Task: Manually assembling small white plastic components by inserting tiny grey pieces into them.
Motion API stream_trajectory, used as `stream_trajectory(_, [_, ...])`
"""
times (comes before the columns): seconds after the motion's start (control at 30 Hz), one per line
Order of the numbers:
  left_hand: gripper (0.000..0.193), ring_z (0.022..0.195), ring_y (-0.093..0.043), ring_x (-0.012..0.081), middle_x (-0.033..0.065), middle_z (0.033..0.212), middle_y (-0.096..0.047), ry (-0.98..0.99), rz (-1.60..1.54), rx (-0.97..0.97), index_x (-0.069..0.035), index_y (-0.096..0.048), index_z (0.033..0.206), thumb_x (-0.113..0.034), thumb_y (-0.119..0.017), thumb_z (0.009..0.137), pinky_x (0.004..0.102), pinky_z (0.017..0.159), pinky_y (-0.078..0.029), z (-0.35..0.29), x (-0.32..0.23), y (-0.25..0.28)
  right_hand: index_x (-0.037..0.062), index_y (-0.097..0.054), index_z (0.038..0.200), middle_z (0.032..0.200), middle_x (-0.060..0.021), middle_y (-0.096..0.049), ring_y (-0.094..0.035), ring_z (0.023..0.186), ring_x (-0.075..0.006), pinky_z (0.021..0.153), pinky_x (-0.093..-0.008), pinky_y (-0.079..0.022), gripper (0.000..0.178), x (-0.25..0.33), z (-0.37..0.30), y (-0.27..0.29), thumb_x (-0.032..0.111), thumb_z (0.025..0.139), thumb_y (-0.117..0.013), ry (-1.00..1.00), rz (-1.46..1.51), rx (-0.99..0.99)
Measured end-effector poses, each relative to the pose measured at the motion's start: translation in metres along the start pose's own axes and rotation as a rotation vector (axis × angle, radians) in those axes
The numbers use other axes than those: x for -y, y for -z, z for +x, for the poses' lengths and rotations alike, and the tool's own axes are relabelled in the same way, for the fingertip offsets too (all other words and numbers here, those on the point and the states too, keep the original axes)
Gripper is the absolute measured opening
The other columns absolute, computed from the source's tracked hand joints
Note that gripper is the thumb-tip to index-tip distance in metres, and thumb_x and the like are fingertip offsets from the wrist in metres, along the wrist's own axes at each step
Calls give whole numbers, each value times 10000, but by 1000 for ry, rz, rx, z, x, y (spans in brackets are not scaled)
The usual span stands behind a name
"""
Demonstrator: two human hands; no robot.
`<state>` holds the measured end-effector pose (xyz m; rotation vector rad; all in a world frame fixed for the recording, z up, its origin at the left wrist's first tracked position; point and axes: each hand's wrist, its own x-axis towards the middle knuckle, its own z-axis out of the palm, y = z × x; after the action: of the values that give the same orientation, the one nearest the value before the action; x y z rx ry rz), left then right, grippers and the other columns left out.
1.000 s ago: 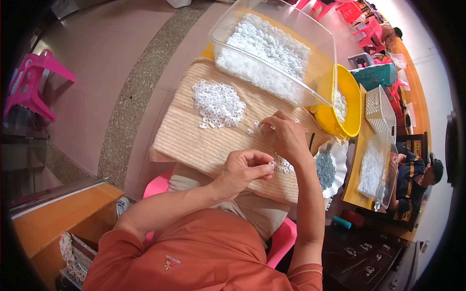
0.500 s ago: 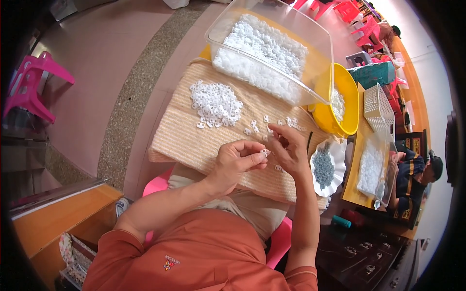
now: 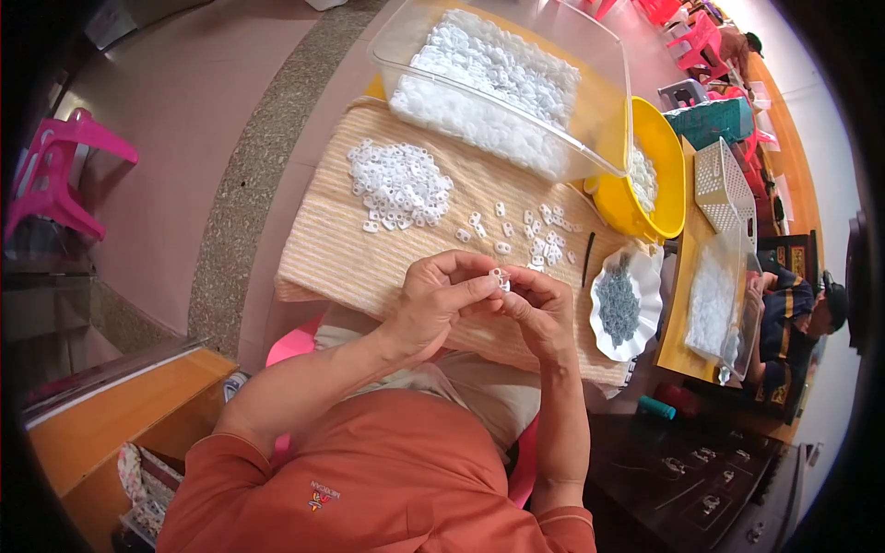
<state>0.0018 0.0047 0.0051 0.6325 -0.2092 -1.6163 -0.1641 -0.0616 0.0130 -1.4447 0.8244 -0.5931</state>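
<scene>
My left hand (image 3: 441, 297) and my right hand (image 3: 539, 306) meet fingertip to fingertip over a tan woven board (image 3: 323, 249) on my lap. Between them they pinch one small white plastic piece (image 3: 499, 276). A heap of the same white pieces (image 3: 400, 182) lies on the far left part of the board. A looser scatter of white pieces (image 3: 530, 230) lies just beyond my hands. A thin dark stick (image 3: 586, 259) rests at the board's right side.
A clear plastic tub (image 3: 590, 111) of white pieces stands beyond the board, a yellow bowl (image 3: 666, 157) to its right. A white scalloped dish (image 3: 645, 295) holds small grey parts. A white basket (image 3: 721, 184), another person at right, pink stools (image 3: 55, 175) at left.
My hands have drawn back from the scattered pieces toward my body and come together on one white piece.
</scene>
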Motion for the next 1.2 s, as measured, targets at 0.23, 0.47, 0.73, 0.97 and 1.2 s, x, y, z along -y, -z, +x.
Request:
stream_trajectory(0.23, [144,813,-652,131,79,911,-667,6,39,-2,-14,-611,1007,-8,-621,864,261,766,-567,2,1,2,-62,-592,1136,1015,-123,-660,-651,860,-177,743,-289,-553,328,-10,-4,5,22,831,-677,29,-13,-3])
stream_trajectory(0.47, [149,813,-653,137,76,902,-666,3,130,-19,-3,-611,1006,3,-625,858,261,761,-563,3,5,3,-58,-574,1136,968,-119,-662,-649,827,-170,726,-287,-544,332,-18,-6,8,3,826,-674,-51,119,-105])
stream_trajectory(0.73, [165,829,-647,136,82,941,-654,62,192,-53,14,-606,1013,-5,-638,852,274,770,-563,3,5,1,-66,-575,1103,933,-103,-661,-645,825,-151,754,-267,-530,315,-14,-8,14,2,813,-678,-88,252,-131])
stream_trajectory(0.97, [170,817,-650,141,87,940,-649,90,196,-65,21,-602,1019,-5,-634,854,267,758,-564,3,4,0,-46,-591,1098,937,-81,-656,-629,835,-137,752,-265,-513,330,-23,-9,19,39,795,-691,-97,76,-154])
stream_trajectory(1.2, [174,805,-650,138,82,928,-649,99,206,-70,22,-606,1021,-2,-637,852,263,742,-561,3,4,0,-75,-582,1125,952,-106,-661,-645,826,-157,745,-277,-529,329,-30,-11,24,-7,813,-664,27,-102,-130])
